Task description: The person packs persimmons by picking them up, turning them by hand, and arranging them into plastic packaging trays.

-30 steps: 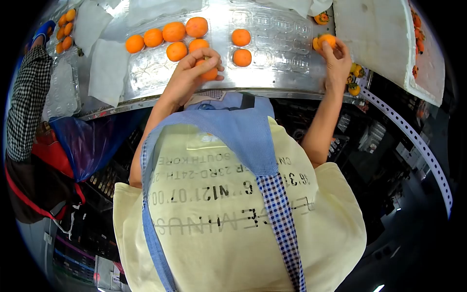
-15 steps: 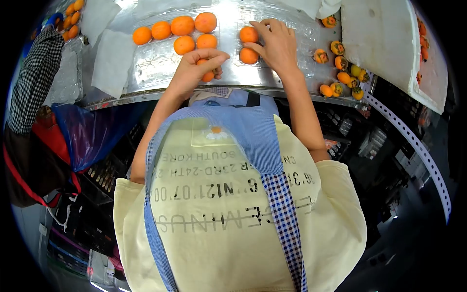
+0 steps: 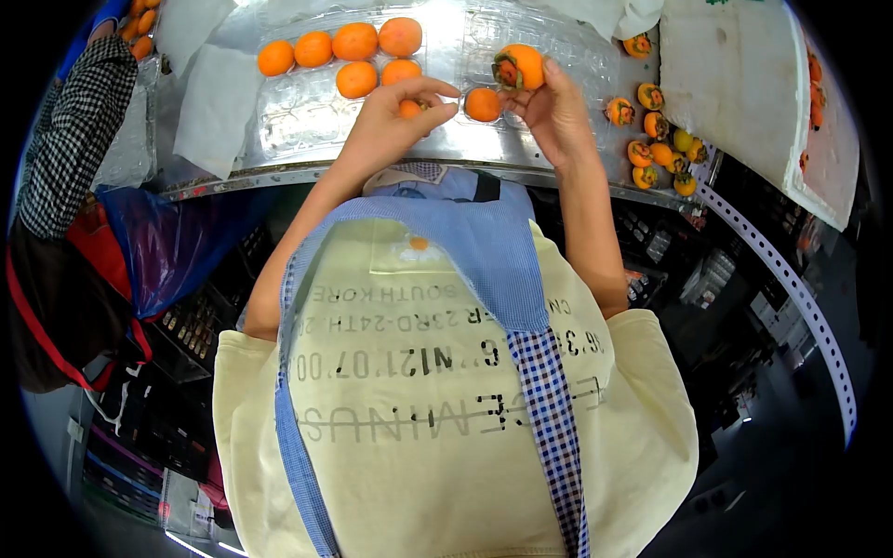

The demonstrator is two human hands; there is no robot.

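My right hand (image 3: 558,116) grips an orange persimmon (image 3: 530,65), raised above the clear plastic tray on the right, its green leafy cap turned sideways. Just below that fruit, a single persimmon (image 3: 482,106) sits in the tray. My left hand (image 3: 395,116) is over the near right corner of the left clear tray (image 3: 298,121), thumb and forefinger apart. A persimmon (image 3: 411,109) shows partly in the gap between them; the hand covers the rest of it. Beyond lie several more persimmons (image 3: 355,42) in two rows, smooth sides up.
Loose persimmons with leafy caps (image 3: 655,125) lie at the counter's right, beside a white foam box (image 3: 735,84). Thin white sheets (image 3: 214,112) lie on the left. Another person's checkered sleeve (image 3: 79,130) is at far left. The counter's front edge (image 3: 279,173) is by my apron.
My right hand has lifted the farther persimmon from the right tray and tipped it so its cap shows. My left hand has shifted slightly forward and right, its thumb and forefinger now spread.
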